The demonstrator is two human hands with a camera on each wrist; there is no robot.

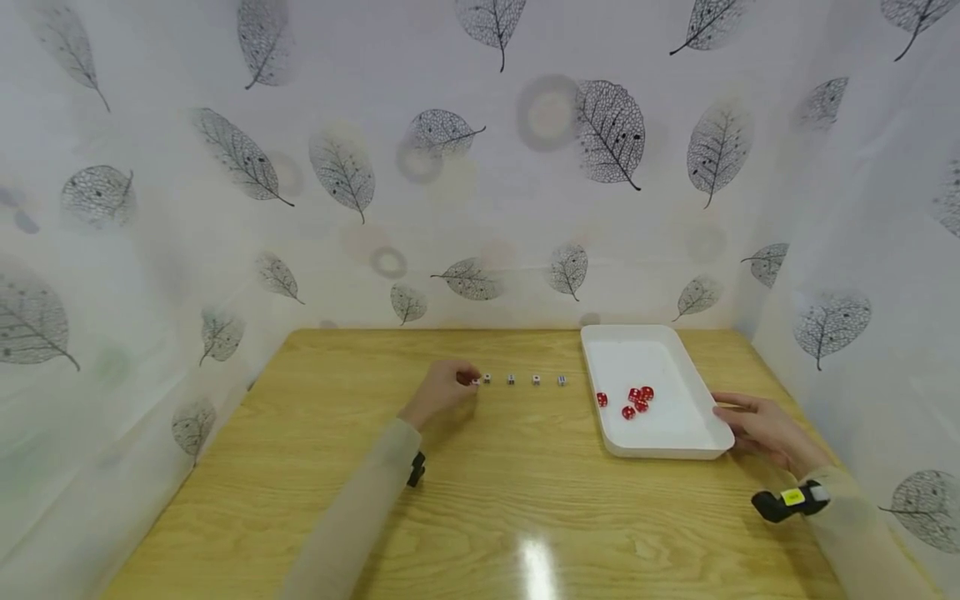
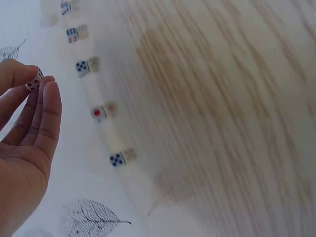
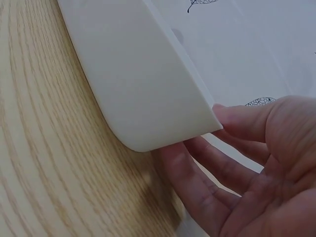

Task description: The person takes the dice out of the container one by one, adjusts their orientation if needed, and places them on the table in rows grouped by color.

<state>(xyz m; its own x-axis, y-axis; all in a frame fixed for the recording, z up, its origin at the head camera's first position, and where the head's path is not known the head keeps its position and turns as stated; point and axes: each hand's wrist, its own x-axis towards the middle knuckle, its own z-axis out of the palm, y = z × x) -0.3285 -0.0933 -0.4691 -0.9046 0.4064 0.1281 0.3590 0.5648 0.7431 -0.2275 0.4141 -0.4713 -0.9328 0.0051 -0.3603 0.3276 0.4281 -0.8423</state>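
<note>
My left hand [image 1: 444, 388] pinches a white die [image 2: 34, 81] between thumb and fingertips, at the left end of a row of small white dice [image 1: 512, 379]. In the left wrist view, the held die shows red pips and is apart from the dice in the row, such as the die with one red pip [image 2: 98, 113]. On the right, my right hand [image 1: 768, 429] grips the near right corner of a white tray [image 1: 675, 437]. The right wrist view shows the thumb at the rim and fingers under the corner. Several red dice [image 1: 635, 395] lie inside the tray.
The wooden table [image 1: 480, 500] carries the dice row and the tray. A pale curtain [image 1: 480, 200] with a leaf print hangs behind the table and along both sides. Each wrist wears a dark camera band, such as the right band [image 1: 791, 500].
</note>
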